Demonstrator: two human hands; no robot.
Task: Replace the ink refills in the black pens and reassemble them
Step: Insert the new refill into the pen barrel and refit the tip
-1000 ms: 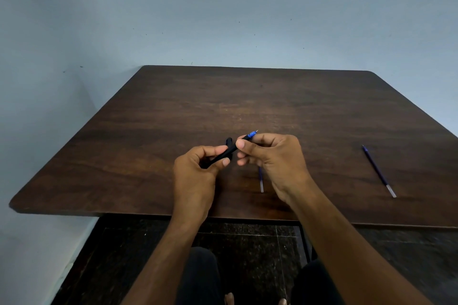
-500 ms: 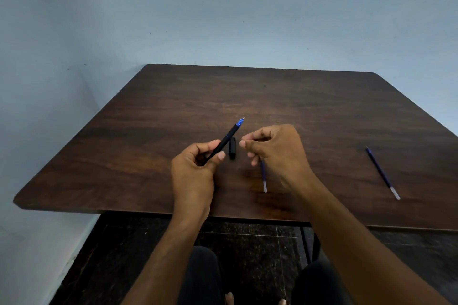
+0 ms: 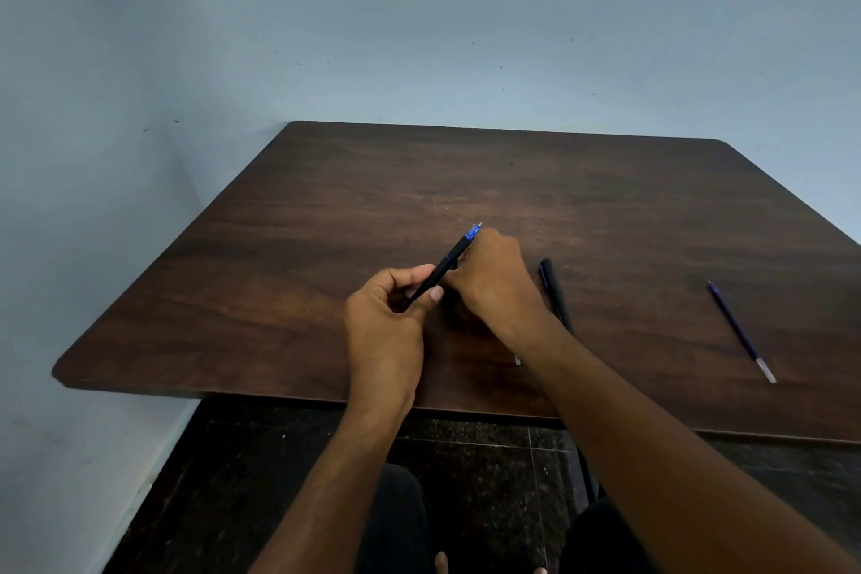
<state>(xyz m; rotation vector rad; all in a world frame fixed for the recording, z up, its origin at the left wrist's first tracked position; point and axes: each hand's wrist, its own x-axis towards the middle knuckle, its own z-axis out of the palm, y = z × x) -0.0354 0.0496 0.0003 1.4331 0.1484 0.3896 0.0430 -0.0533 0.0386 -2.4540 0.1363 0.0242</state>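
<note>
both forearms reach over the desk [image 3: 289, 275] edge. our left hand [image 3: 386, 317] has its grip clamped on the black pen [image 3: 442, 268], blue tip tilted up and away. our right hand [image 3: 494, 280] curls behind it, palm down; its grip is hidden, we cannot tell. second black pen [image 3: 554, 294] and refill [image 3: 741, 331] lie to the right.

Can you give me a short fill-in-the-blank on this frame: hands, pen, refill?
1. The pen is held in the ____ hand.
2. The tip of the held pen is coloured ____.
3. The loose refill lies on the ____ side of the table.
4. A second black pen lies just beside the ____ hand.

Missing words: left; blue; right; right
</note>
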